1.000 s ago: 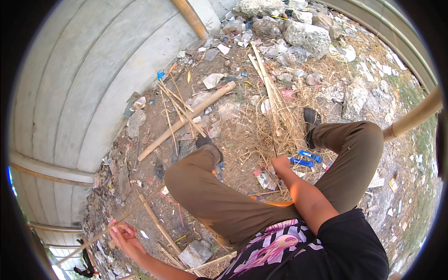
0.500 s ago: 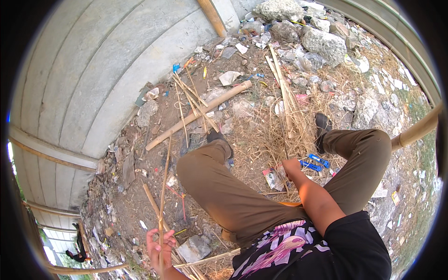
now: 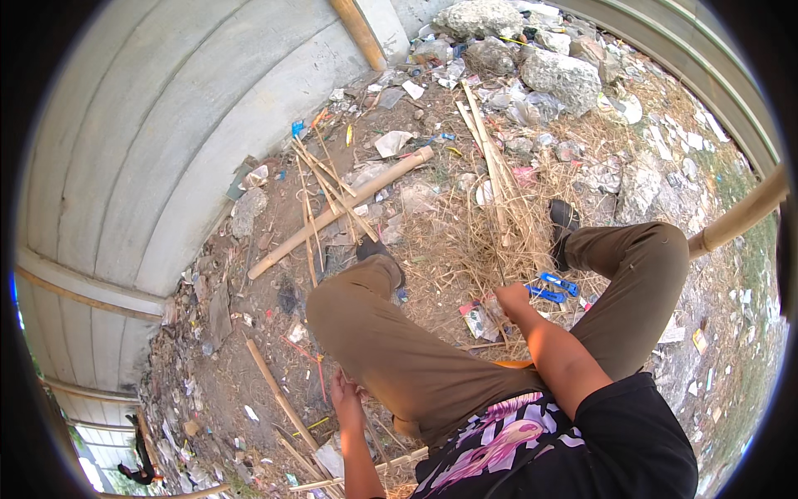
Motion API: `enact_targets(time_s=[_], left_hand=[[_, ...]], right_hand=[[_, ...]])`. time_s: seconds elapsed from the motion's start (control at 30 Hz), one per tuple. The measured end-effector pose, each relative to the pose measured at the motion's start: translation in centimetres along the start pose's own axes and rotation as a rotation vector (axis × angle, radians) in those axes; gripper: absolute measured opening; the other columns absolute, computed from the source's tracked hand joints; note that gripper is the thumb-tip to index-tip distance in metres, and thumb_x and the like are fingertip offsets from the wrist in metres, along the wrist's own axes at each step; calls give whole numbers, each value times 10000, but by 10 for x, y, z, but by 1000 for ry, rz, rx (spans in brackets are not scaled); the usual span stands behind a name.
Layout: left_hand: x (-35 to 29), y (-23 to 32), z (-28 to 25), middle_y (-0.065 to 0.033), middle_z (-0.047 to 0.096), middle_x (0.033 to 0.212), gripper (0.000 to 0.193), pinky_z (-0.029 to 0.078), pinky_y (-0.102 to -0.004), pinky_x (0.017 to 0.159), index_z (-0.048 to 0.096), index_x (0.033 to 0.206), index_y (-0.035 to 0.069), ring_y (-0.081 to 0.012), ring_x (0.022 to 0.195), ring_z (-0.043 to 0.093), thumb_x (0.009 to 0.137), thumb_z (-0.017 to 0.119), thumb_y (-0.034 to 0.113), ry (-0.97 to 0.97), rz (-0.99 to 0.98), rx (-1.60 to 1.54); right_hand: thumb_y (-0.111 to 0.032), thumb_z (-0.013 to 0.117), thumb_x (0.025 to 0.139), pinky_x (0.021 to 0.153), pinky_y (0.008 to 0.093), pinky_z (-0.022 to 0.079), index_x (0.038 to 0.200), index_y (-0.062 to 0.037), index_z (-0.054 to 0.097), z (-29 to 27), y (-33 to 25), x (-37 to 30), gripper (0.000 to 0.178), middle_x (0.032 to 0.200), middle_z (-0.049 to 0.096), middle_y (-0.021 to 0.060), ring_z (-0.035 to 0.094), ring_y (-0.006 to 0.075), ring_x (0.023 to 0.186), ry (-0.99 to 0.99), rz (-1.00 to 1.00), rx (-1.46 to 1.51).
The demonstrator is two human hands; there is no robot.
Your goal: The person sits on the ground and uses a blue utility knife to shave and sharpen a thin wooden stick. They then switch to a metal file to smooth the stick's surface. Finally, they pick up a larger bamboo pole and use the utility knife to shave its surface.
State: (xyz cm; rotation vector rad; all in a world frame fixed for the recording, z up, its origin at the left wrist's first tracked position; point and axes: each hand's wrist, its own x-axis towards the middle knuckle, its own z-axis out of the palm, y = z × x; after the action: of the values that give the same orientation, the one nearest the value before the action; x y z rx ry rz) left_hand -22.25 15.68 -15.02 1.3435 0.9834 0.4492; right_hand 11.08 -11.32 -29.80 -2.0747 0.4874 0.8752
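My right hand (image 3: 512, 301) is closed between my knees, around a thin dark blade-like tool whose handle is hidden in the fist. Just right of it, two blue cutter-like tools (image 3: 559, 284) lie on the ground. My left hand (image 3: 347, 397) hangs beside my left thigh, fingers loosely apart, with nothing visible in it. Below and left of that hand lie bamboo pieces (image 3: 278, 387). Farther off, thin bamboo strips (image 3: 332, 187) rest across a thick bamboo pole (image 3: 366, 198). Split bamboo strips (image 3: 489, 158) lie on dry shavings (image 3: 474, 229) ahead of my right hand.
A grey panel wall (image 3: 150, 141) curves along the left. Large rocks (image 3: 561, 81) and litter lie at the far side. A bamboo pole (image 3: 740, 216) juts in at the right, behind my right knee (image 3: 665, 249). Rubbish covers the ground around my feet.
My left hand has let go of the long bamboo strip, which now lies by the strips at the thick pole. That hand has moved right, to my thigh. My right hand keeps its grip.
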Motion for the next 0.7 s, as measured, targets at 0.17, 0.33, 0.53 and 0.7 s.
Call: enact_targets(time_s=[0.17,0.33,0.53,0.7], left_hand=[[115,51,27,-104,593,1212,382,480,-318,879,494,1322,8,-185,1035,601,1023,501,246,-75,341,287],[283,151,69,-233,105,1637,934,138,-447,1213,-38,1587,82,-362,1516,138,978,487,558,277,388,714],[209,244,162,-233,358,1544,745,289,-402,1158,289,1544,77,-319,1453,326,982,564,483,-678,397,792],[89,305,212,-237,590,1331,557,440,-402,1038,448,1446,53,-341,1261,565,987,603,328,-967,291,1095]], right_hand=[[-260,664,783,706,431,535,901,86,686,12,28,37,366,864,670,260,670,365,796,115,-87,-54],[-303,694,763,900,443,538,1004,55,715,11,13,17,432,1067,689,290,676,408,1029,74,-48,-142],[-293,672,813,927,444,525,1119,35,675,-9,-5,-18,448,1145,670,269,653,396,1094,71,-20,-218],[-337,683,840,1025,474,437,1224,-35,651,13,31,5,489,1275,630,194,587,335,1222,80,125,-539]])
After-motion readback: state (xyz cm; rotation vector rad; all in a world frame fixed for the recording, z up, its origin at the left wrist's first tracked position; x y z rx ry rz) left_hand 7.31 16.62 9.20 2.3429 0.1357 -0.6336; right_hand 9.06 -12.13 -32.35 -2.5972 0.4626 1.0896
